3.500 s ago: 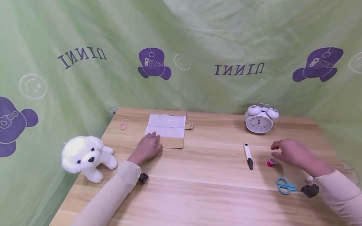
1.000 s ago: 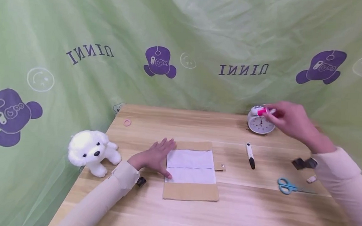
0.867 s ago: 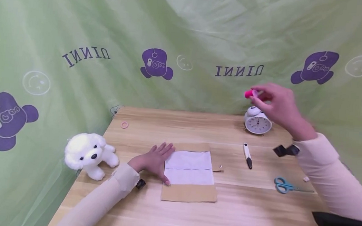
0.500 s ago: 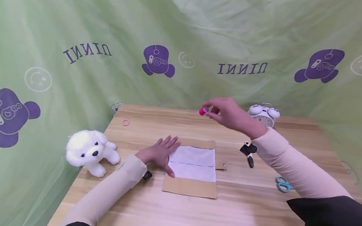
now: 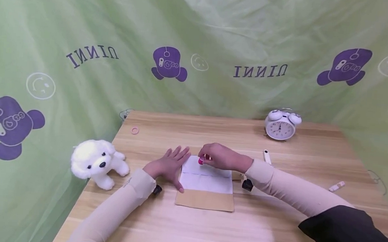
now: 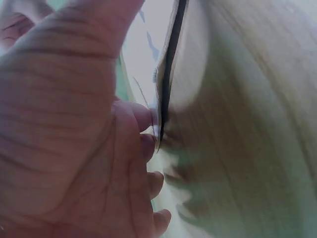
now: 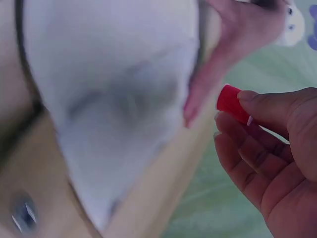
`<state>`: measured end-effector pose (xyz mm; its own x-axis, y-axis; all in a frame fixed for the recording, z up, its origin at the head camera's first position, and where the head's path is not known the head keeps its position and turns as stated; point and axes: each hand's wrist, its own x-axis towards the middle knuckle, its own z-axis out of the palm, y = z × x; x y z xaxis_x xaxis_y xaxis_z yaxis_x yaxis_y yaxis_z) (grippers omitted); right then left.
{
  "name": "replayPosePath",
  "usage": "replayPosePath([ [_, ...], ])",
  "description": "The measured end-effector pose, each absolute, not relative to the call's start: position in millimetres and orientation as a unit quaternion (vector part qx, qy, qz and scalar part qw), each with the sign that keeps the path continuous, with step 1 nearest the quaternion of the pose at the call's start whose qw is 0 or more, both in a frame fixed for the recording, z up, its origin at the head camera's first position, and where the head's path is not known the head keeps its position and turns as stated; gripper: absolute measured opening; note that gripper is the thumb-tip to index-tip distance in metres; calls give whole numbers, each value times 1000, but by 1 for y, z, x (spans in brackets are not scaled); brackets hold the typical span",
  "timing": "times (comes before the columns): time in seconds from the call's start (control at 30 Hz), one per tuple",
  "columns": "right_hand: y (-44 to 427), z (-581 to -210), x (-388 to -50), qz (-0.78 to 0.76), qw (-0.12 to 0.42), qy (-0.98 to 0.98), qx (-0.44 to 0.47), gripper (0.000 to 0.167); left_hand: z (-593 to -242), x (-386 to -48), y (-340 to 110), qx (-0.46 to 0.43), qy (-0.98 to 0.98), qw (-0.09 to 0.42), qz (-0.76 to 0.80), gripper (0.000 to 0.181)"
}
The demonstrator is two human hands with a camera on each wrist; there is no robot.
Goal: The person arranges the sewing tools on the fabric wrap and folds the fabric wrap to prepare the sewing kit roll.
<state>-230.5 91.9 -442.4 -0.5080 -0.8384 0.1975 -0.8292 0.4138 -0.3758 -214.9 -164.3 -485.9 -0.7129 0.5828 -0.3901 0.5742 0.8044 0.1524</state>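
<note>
Likely placing step: right hand [image 5: 221,156] has fingers clamped on red spool [image 5: 201,160], over pouch's [image 5: 205,201] far half; left hand [image 5: 168,166], fingers apart, at pouch's left edge. Next probably calls for lowering spool.

A wood-grain table [image 5: 187,228] fills the lower frame. On it lie a tan-and-white folding case [image 5: 206,184] at centre, a white plush dog [image 5: 99,163] at left, a pink ring [image 5: 132,130] above the dog, a twin-bell alarm clock [image 5: 280,129] at upper right, a half-hidden white handle [image 5: 267,157] below it, and a small whitish stick [image 5: 336,186] far right.
</note>
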Motion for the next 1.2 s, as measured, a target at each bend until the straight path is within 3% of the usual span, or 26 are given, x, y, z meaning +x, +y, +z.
replayPosePath([
  [0.27, 75, -465, -232, -204, 43, 833, -512, 18, -483, -213, -160, 296, 932, 210, -15, 148],
  [0.8, 71, -480, -237, -199, 60, 828, -521, 10, -476, -206, -143, 274, 943, 176, -66, 149],
  [1.07, 68, -474, -242, -255, 162, 824, -480, 9, -472, -206, -141, 271, 941, 178, -94, 149],
  [1.2, 69, -471, -244, -274, 185, 827, -454, 8, -471, -206, -140, 272, 942, 171, -97, 148],
])
